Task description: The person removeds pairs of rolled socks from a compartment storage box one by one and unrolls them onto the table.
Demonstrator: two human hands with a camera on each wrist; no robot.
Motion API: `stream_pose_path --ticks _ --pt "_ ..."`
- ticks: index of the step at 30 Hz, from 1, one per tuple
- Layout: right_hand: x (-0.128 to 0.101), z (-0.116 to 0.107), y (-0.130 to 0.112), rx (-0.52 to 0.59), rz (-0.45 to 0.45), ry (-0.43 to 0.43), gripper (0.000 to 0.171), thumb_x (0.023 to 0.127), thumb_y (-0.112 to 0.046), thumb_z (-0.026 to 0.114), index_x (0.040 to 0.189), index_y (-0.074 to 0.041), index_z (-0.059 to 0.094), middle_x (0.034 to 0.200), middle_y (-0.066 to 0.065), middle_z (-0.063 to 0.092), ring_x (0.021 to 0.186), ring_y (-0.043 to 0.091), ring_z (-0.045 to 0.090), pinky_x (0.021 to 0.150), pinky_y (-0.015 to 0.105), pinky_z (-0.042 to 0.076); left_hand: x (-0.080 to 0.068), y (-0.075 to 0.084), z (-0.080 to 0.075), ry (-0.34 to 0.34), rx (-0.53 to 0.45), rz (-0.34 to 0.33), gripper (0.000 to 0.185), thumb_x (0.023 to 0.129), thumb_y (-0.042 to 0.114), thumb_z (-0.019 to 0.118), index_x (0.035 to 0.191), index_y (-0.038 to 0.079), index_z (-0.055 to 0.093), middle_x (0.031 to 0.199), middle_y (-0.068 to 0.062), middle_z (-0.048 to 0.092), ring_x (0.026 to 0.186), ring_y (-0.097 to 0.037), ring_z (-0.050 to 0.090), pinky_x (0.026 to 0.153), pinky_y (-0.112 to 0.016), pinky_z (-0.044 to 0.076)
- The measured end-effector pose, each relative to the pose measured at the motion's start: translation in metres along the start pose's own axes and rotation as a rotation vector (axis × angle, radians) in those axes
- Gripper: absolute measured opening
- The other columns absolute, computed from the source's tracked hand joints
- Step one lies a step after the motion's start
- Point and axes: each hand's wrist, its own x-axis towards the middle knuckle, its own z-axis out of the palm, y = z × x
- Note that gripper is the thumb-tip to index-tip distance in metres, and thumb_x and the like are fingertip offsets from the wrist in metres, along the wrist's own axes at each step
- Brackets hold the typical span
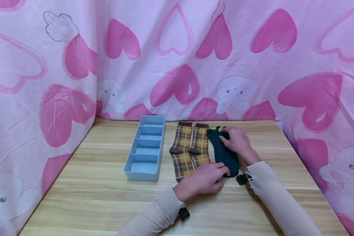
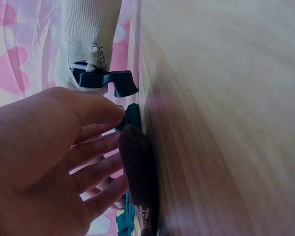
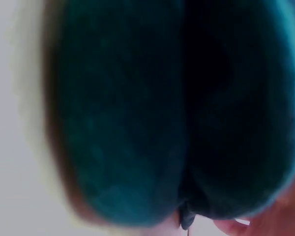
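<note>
A dark teal sock [image 1: 224,154] lies lengthwise on the wooden table [image 1: 91,196], to the right of two brown-and-yellow plaid socks [image 1: 183,147] [image 1: 200,144]. My right hand [image 1: 237,141] sits on the teal sock's far cuff end with its fingers curled over it. The right wrist view is filled by a blurred close view of the teal sock [image 3: 137,123]. My left hand [image 1: 205,178] lies at the near end, over the plaid toes, its fingertips touching the teal toe. In the left wrist view the left hand [image 2: 49,157] has relaxed fingers beside a brown sock toe [image 2: 140,177].
A light blue divided organizer tray [image 1: 131,150] stands left of the socks. Pink heart-print cloth [image 1: 177,65] hangs behind and on both sides of the table. Black wrist straps [image 1: 241,179] [image 1: 183,213] show at both sleeves.
</note>
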Motion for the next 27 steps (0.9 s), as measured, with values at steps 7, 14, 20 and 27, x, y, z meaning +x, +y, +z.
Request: stream_pose_path --ticks 7,14,20,27 --pt "-0.006 -0.005 0.009 0.116 -0.079 -0.147 0.059 0.109 -0.033 0.066 0.155 0.002 0.054 0.156 0.033 0.053 0.145 0.053 0.048 0.120 0.071 0.039 0.000 -0.001 -0.001 -0.008 -0.029 -0.010 0.027 0.106 0.026 0.068 0.133 0.022 0.069 0.125 0.007 0.070 0.096 -0.004 0.065 0.086 -0.022 0.055" --pt "-0.021 -0.008 0.021 0.209 -0.109 -0.127 0.047 0.111 -0.013 0.059 0.155 0.000 0.053 0.160 0.028 0.052 0.150 0.050 0.046 0.124 0.071 0.035 -0.001 -0.010 0.003 0.009 -0.199 -0.040 0.042 0.108 0.025 0.064 0.150 0.019 0.059 0.143 0.003 0.064 0.106 -0.003 0.063 0.100 -0.020 0.054" --pt "-0.034 -0.010 0.026 0.195 -0.126 -0.074 0.045 0.106 0.000 0.059 0.152 -0.001 0.057 0.153 0.027 0.056 0.142 0.049 0.053 0.118 0.071 0.041 0.002 -0.018 0.009 0.108 -0.096 -0.177 0.043 0.109 0.034 0.064 0.148 0.016 0.062 0.148 -0.002 0.063 0.135 -0.015 0.062 0.116 -0.030 0.051" --pt "-0.044 -0.014 0.031 0.238 -0.120 -0.138 0.052 0.104 0.000 0.064 0.155 0.001 0.051 0.152 0.029 0.056 0.132 0.047 0.059 0.116 0.069 0.045 0.001 -0.022 0.010 0.063 -0.049 -0.224 0.041 0.108 0.030 0.064 0.146 0.013 0.064 0.150 -0.004 0.065 0.141 -0.020 0.062 0.117 -0.039 0.052"
